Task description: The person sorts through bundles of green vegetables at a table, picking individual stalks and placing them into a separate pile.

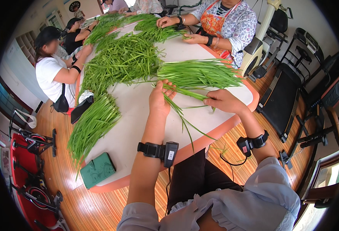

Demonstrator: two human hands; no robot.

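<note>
Between my hands runs a small bunch of long green leaf stalks, likely garlic chives [191,93], a few of its blades hanging down towards the table edge. My left hand [162,96] grips one end, with its fingers curled. The other part is pinched between the thumb and fingers of my right hand [224,101]. Just beyond lies a neat row of aligned chives [199,73]. A large loose heap of chives [126,57] spreads over the table to the far left. Another aligned pile [96,127] rests at the left edge.
The white table [135,115] has an orange rim. A green wallet-like case [98,170] and a black case [82,109] lie along its left side. Co-workers sit at both sides, one in a floral sleeve [241,26]. A treadmill [282,98] stands at right, exercise bikes [36,141] at left.
</note>
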